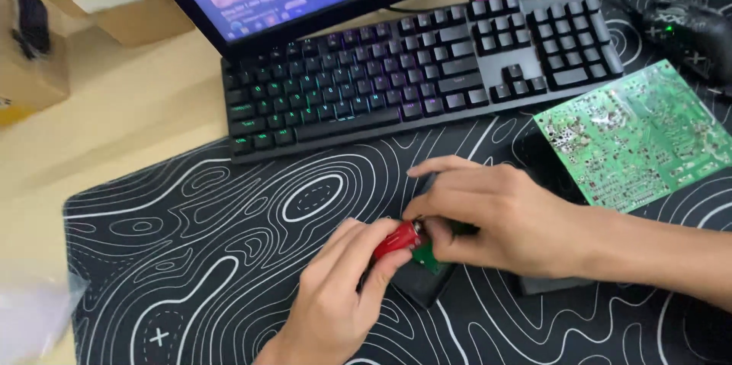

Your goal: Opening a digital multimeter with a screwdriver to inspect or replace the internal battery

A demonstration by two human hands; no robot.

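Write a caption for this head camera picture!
Two hands grip a small red part over a patterned desk mat.

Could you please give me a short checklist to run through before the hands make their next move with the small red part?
1. Red part held by both hands: ok, the left hand pinches it from below and the right hand from the side.
2. Small green board under the fingers: cannot tell how it joins the red part, mostly hidden.
3. Dark block beneath it resting flat on the desk mat: ok.
4. Large green circuit board apart from the hands: ok.
5. Keyboard apart from the work: ok.
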